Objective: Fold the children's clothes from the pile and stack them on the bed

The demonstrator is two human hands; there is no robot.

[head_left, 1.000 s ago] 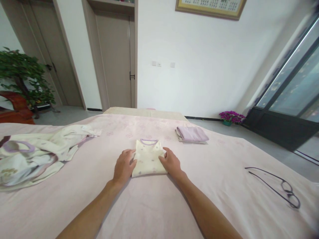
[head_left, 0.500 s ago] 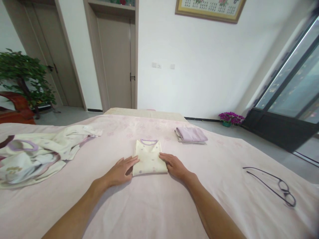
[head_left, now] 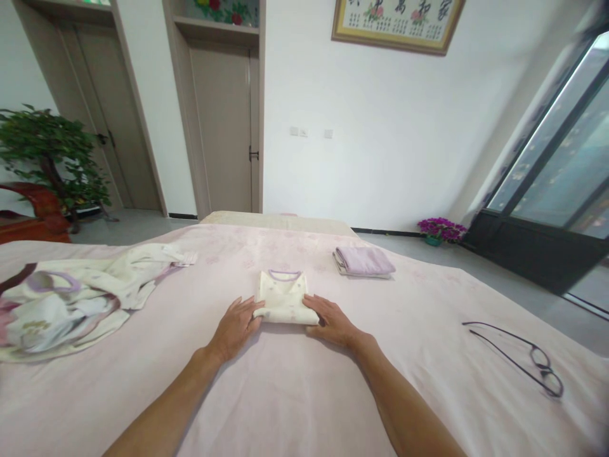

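Observation:
A small folded cream garment [head_left: 282, 293] with a purple neckline lies in the middle of the pink bed sheet [head_left: 295, 393]. My left hand [head_left: 236, 327] has its fingers tucked under the garment's near left corner. My right hand [head_left: 332, 319] does the same at the near right corner. The near edge of the garment is lifted a little off the sheet between the two hands.
A loose heap of cream and purple clothes [head_left: 71, 301] lies at the left. A folded lilac cloth [head_left: 364, 261] sits beyond the garment to the right. Glasses [head_left: 523, 355] lie near the right edge. A potted plant [head_left: 47, 158] stands far left.
Both hands slid from flat beside the garment to under its near corners. The near edge has risen and the garment looks shorter.

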